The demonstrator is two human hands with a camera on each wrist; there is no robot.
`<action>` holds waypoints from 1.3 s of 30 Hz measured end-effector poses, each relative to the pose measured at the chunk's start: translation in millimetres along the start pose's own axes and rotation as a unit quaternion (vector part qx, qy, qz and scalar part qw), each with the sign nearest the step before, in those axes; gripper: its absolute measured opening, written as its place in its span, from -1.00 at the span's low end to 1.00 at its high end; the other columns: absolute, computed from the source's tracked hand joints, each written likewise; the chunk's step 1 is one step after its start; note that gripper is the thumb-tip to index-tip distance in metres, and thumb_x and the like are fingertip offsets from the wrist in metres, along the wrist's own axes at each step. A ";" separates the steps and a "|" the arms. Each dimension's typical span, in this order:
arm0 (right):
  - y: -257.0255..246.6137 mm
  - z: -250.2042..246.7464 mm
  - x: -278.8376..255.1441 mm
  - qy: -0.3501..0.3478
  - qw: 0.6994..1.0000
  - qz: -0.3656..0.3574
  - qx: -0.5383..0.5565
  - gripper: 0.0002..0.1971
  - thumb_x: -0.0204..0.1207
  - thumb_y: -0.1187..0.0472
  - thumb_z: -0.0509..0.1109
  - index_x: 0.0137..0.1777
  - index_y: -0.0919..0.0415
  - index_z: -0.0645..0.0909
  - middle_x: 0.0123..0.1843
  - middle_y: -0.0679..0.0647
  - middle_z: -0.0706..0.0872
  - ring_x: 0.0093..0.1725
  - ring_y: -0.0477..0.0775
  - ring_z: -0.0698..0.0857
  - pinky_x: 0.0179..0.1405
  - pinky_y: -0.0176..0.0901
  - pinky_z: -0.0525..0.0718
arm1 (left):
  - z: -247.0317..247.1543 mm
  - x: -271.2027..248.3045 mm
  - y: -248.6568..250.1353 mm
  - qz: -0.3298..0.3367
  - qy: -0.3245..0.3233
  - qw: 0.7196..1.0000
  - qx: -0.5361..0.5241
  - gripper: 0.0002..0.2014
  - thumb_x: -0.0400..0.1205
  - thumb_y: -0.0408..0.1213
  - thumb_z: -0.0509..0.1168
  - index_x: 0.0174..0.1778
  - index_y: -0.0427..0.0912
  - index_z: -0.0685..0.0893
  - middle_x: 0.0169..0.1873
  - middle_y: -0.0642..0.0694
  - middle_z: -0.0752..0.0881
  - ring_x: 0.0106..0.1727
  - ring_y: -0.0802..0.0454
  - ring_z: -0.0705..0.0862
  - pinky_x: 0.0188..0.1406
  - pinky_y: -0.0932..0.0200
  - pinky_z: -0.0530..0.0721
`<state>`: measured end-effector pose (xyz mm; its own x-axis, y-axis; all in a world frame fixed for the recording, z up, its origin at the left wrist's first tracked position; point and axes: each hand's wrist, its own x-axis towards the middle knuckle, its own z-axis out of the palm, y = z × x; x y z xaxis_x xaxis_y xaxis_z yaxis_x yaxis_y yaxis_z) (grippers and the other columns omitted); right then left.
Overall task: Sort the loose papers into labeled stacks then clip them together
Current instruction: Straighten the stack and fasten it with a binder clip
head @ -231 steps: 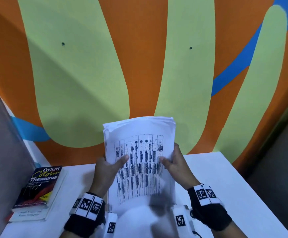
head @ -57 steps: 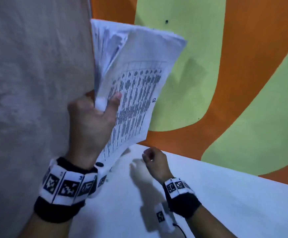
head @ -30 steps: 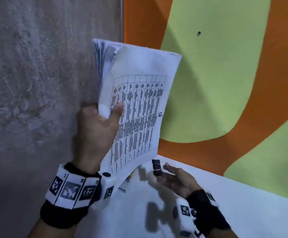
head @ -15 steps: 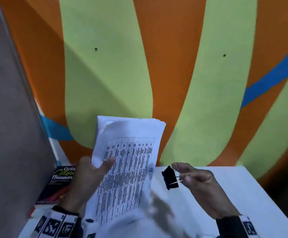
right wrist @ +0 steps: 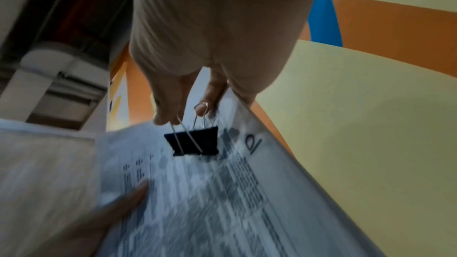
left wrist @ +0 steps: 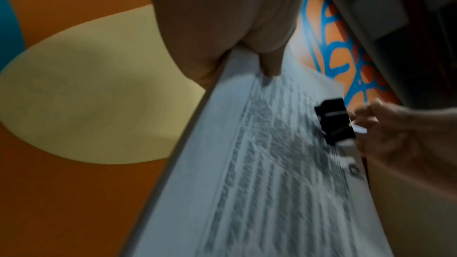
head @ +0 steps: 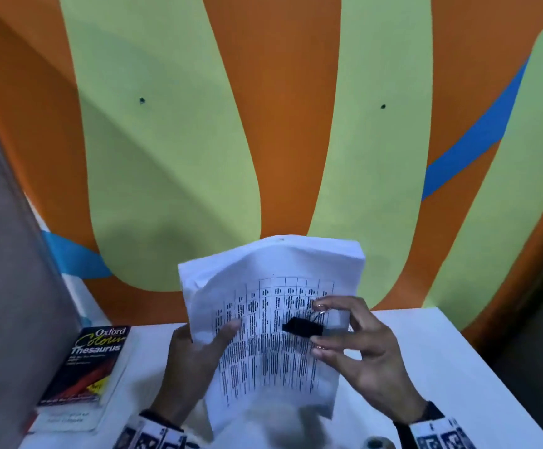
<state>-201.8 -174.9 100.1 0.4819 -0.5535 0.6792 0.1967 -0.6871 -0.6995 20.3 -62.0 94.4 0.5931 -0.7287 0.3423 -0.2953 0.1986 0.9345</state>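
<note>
My left hand grips a thick stack of printed papers by its left edge, thumb on the top sheet, holding it upright above the white table. The top sheet shows a table of text and a handwritten mark near its right edge. My right hand pinches the wire handles of a black binder clip in front of the stack's right half. In the right wrist view the binder clip hangs from thumb and finger over the papers. The left wrist view shows the clip beside the stack.
A black Oxford Colour Thesaurus book lies on another book at the table's left. A grey panel stands at the left, and the orange, green and blue painted wall rises behind the table.
My right hand picked the binder clip up off the table and has brought it in front of the stack. The stack came back from the left to the middle.
</note>
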 end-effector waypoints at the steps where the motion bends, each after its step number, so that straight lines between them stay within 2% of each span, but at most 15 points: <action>1: 6.8 4.4 -8.1 0.003 1.000 -0.013 -0.026 -0.92 0.36 0.19 0.61 -0.19 0.17 0.87 0.22 0.17 0.70 0.29 0.27 0.66 0.16 0.03 0.66 | 6.7 -3.8 -6.8 -0.005 0.014 1.000 -0.004 -0.81 0.37 -0.31 0.58 -0.41 0.11 0.80 -0.47 0.19 0.77 -0.43 0.33 0.67 -0.39 0.47 0.59; 5: 30.7 15.4 -33.7 0.015 0.997 -0.013 -0.079 -0.94 0.43 0.11 0.56 -0.16 0.03 0.86 0.27 0.07 0.67 0.29 0.30 0.66 0.16 0.13 0.65 | 17.6 -12.7 -33.6 -0.062 0.052 0.997 0.000 -0.82 0.36 -0.23 0.60 -0.49 0.01 0.75 -0.63 0.13 0.70 -0.59 0.31 0.56 -0.55 0.45 0.50; 8: 33.1 14.2 -34.8 0.017 0.996 -0.009 -0.084 -0.96 0.42 0.16 0.57 -0.18 0.05 0.86 0.26 0.11 0.67 0.28 0.29 0.66 0.16 0.11 0.64 | 14.6 -9.4 -25.8 -0.031 0.031 0.999 -0.009 -0.83 0.33 -0.23 0.63 -0.38 -0.04 0.74 -0.48 0.19 0.78 -0.44 0.33 0.69 -0.42 0.45 0.61; 12: 31.5 12.2 -33.7 0.015 0.997 -0.019 -0.077 -0.93 0.43 0.12 0.57 -0.19 0.07 0.86 0.23 0.11 0.67 0.26 0.32 0.68 0.14 0.11 0.65 | 2.6 6.3 6.8 0.057 0.056 0.996 -0.034 -0.48 0.23 0.17 0.51 -0.22 -0.25 0.73 -0.37 -0.08 0.78 -0.34 0.13 0.68 -0.31 0.28 0.63; 15: 30.1 11.1 -33.3 0.019 0.997 0.000 -0.078 -0.90 0.43 0.06 0.57 -0.17 0.06 0.85 0.23 0.04 0.68 0.25 0.27 0.68 0.11 0.18 0.65 | 1.0 17.1 13.7 0.083 0.039 0.996 -0.010 -0.28 0.28 0.34 0.43 -0.40 -0.42 0.60 -0.57 -0.14 0.49 -0.51 0.08 0.44 -0.53 0.24 0.41; 17: 22.5 8.9 -29.5 0.019 0.996 0.021 -0.086 -0.89 0.40 0.02 0.57 -0.13 0.00 0.84 0.21 0.00 0.70 0.27 0.25 0.67 0.17 0.18 0.63 | 4.7 20.3 17.8 0.090 0.061 0.994 -0.002 -0.41 0.31 0.27 0.42 -0.46 -0.30 0.58 -0.61 -0.04 0.41 -0.56 0.09 0.36 -0.60 0.29 0.33; 19: 5.4 2.3 -23.4 0.027 0.993 0.025 -0.111 -0.87 0.35 0.03 0.59 -0.11 -0.03 0.84 0.19 -0.01 0.74 0.31 0.29 0.64 0.34 0.07 0.54 | 7.1 20.7 20.5 0.112 0.077 0.991 -0.019 -0.58 0.36 0.14 0.41 -0.43 -0.20 0.60 -0.57 0.03 0.48 -0.50 0.18 0.40 -0.56 0.32 0.41; 21: -21.7 -7.6 -12.2 0.039 0.991 0.012 -0.124 -0.83 0.31 0.06 0.60 -0.10 0.01 0.84 0.16 0.01 0.76 0.35 0.31 0.62 0.45 -0.02 0.45 | 7.9 19.4 21.4 0.140 0.066 0.988 -0.023 -0.62 0.43 0.07 0.41 -0.41 -0.21 0.60 -0.57 -0.10 0.52 -0.45 0.18 0.43 -0.53 0.24 0.44; 23: -54.6 -14.5 3.9 0.042 0.992 -0.014 -0.121 -0.79 0.30 0.10 0.59 -0.07 0.09 0.82 0.11 0.08 0.76 0.39 0.27 0.61 0.41 0.08 0.51 | 8.7 18.4 21.6 0.154 0.053 0.987 -0.016 -0.67 0.48 0.02 0.40 -0.39 -0.18 0.61 -0.54 -0.21 0.51 -0.45 0.12 0.43 -0.53 0.15 0.42; 26: -93.8 -14.7 31.9 0.014 0.990 -0.076 -0.114 -0.69 0.29 0.21 0.61 0.05 0.17 0.76 0.04 0.19 0.75 0.32 0.22 0.67 0.35 0.33 0.54 | 10.9 16.8 27.5 0.171 0.035 0.985 -0.011 -0.78 0.53 -0.03 0.38 -0.39 0.04 0.57 -0.55 0.06 0.45 -0.49 0.18 0.40 -0.51 0.29 0.38; 28: -106.6 -12.5 49.4 -0.007 0.991 -0.089 -0.102 -0.61 0.27 0.29 0.63 0.13 0.15 0.72 0.01 0.17 0.74 0.20 0.16 0.73 0.37 0.26 0.57 | 13.3 14.9 33.1 0.191 0.022 0.981 0.000 -0.80 0.55 -0.07 0.37 -0.38 0.13 0.55 -0.55 0.18 0.46 -0.51 0.25 0.38 -0.52 0.35 0.37; 32: -108.9 -9.4 76.7 -0.050 0.984 -0.092 -0.147 -0.57 0.24 0.30 0.62 0.15 0.11 0.72 -0.08 0.10 0.74 0.11 0.01 0.77 0.15 -0.18 0.66 | 18.9 11.4 41.9 0.245 -0.004 0.969 0.010 -0.77 0.56 -0.25 0.38 -0.34 0.11 0.53 -0.47 0.31 0.47 -0.50 0.31 0.40 -0.50 0.41 0.35; 34: -109.5 -9.8 86.1 -0.072 0.977 -0.097 -0.174 -0.62 0.24 0.30 0.62 0.10 0.15 0.76 -0.10 0.04 0.76 0.06 -0.07 0.78 0.04 -0.41 0.61 | 21.7 10.3 44.6 0.259 -0.015 0.966 0.000 -0.80 0.57 -0.31 0.38 -0.37 -0.04 0.58 -0.44 0.31 0.46 -0.50 0.29 0.40 -0.52 0.36 0.34; 36: -111.5 -10.6 92.0 -0.101 0.973 -0.098 -0.182 -0.66 0.23 0.31 0.62 0.05 0.17 0.79 -0.11 0.03 0.79 0.01 -0.07 0.79 -0.01 -0.31 0.67 | 22.7 10.0 46.1 0.272 -0.016 0.962 -0.004 -0.83 0.57 -0.31 0.38 -0.35 -0.17 0.64 -0.40 0.26 0.50 -0.50 0.20 0.44 -0.56 0.25 0.38; 39: -115.6 -11.8 95.3 -0.138 0.967 -0.094 -0.193 -0.71 0.23 0.32 0.61 -0.01 0.20 0.82 -0.14 0.01 0.80 -0.05 -0.08 0.81 -0.11 -0.10 0.71 | 22.5 9.7 45.9 0.287 -0.022 0.958 -0.014 -0.91 0.57 -0.30 0.39 -0.26 -0.13 0.70 -0.37 0.12 0.61 -0.47 0.13 0.52 -0.57 0.16 0.43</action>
<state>-188.6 -153.8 248.4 0.6882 -0.2914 0.6645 -0.0047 -0.9176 -0.3975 -4.3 -74.7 138.5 0.3067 -0.5214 0.7963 -0.5431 0.5912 0.5963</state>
